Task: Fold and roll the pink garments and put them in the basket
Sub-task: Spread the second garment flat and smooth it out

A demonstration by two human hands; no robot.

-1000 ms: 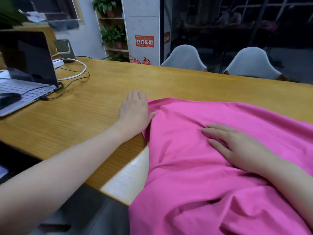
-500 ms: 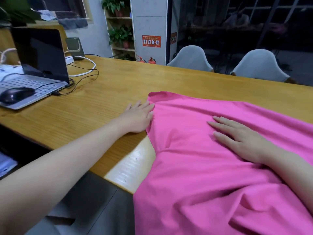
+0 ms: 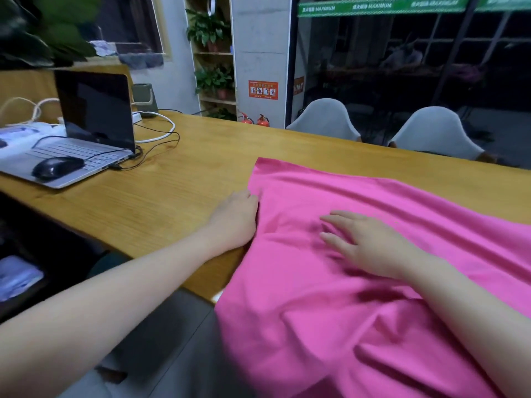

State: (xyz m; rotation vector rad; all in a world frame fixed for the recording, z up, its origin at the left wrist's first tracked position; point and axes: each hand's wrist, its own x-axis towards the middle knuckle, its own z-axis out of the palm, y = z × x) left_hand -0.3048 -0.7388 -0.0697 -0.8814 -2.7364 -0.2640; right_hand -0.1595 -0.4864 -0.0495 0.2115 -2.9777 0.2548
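On the wooden table (image 3: pixel 178 196) in front of me, which runs wide from left to right, the pink garment (image 3: pixel 330 297) is spread out; it covers the right part of the tabletop and hangs over the near edge toward my lap, with soft creases low down and a fairly smooth stretch farther out. Across the far edge of the table stand two pale grey chairs (image 3: pixel 324 119), side by side. On the far left of the table an open laptop (image 3: pixel 86 124) sits with its screen dark, a black mouse (image 3: pixel 56 167) resting on its keyboard deck, and black and white cables (image 3: pixel 155 133) looping on the wood just to its right.

My right hand (image 3: pixel 370 245) lies flat on top of the garment, palm down, fingers straight and slightly spread, pointing left; it grips nothing. My left hand (image 3: pixel 235 219) rests on the bare wood right at the garment's left edge, with its fingertips against or tucked under the cloth there; I cannot tell whether they pinch the edge or merely touch it, since the fabric hides them and the frame is a little blurred.
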